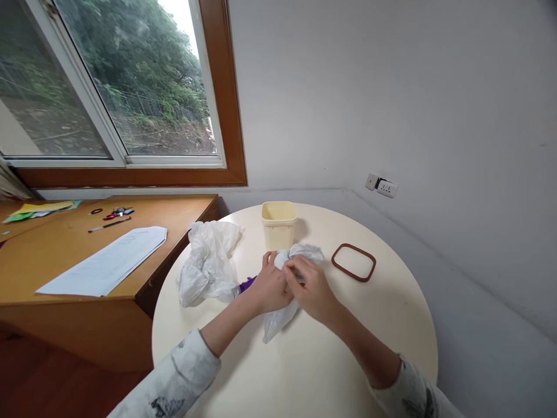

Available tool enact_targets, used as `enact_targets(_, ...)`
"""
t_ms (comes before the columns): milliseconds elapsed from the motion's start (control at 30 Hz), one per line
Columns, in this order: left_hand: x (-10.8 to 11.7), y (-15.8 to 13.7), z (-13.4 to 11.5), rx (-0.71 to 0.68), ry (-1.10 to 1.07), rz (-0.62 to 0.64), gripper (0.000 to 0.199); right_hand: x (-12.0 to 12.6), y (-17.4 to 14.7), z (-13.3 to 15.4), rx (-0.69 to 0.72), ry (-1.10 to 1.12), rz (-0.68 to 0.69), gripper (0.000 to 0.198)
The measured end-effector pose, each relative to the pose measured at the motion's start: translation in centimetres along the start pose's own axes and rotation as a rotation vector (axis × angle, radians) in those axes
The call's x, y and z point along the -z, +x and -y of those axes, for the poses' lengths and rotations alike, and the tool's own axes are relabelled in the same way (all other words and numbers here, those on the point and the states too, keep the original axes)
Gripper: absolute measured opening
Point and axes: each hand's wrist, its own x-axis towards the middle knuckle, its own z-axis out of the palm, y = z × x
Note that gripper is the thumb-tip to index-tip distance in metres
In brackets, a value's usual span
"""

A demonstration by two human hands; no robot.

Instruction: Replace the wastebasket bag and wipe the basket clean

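Both hands work close together over a bunched white plastic bag (281, 322), in front of a cream bin (279, 231). My left hand (272, 285) is wrapped round the gathered bag, part of which sticks up above the fingers. Across it, my right hand (311, 284) pinches the same bag with thumb and fingers near my left hand. One end of the bag hangs down toward me. Beside my left wrist lies something purple (248, 284), mostly hidden. A second crumpled white plastic bag (209, 261) lies to the left.
A brown rounded rectangular ring (354, 262) lies on the right of the round table (383, 325). On the wooden desk (183, 203) at left are paper sheets (108, 258), a pen (109, 224) and small items. A wall socket (387, 187) is behind.
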Motion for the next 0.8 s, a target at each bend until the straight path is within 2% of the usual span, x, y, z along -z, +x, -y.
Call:
enact_targets(100, 0.2, 0.0, 0.1, -0.065, 0.131, 0.043, 0.018, 0.7, 0.7, -1.8, -0.134, -0.079, -0.004, 0.009)
enact_targets(200, 0.4, 0.0, 0.2, -0.072, 0.171, 0.061, 0.025, 1.6, 1.4, -2.2, -0.273, -0.164, 0.097, 0.024)
enact_targets(300, 0.4, 0.1, 0.2, -0.085, 0.184, 0.064, 0.027, 2.1, 1.9, -2.2, -0.339, -0.236, 0.209, 0.026)
enact_targets(400, 0.2, 0.1, 0.2, -0.094, 0.207, 0.074, 0.029, 2.0, 2.3, -2.3, -0.333, -0.278, 0.251, 0.024)
enact_targets(600, 0.0, 0.1, 0.2, -0.092, 0.261, 0.125, 0.04, 1.8, 2.1, -2.8, -0.258, -0.444, 0.193, 0.022)
enact_targets(800, 0.1, 0.1, 0.3, -0.075, 0.163, 0.135, 0.03, 1.9, 2.3, -3.5, -0.196, -0.618, 0.133, 0.02)
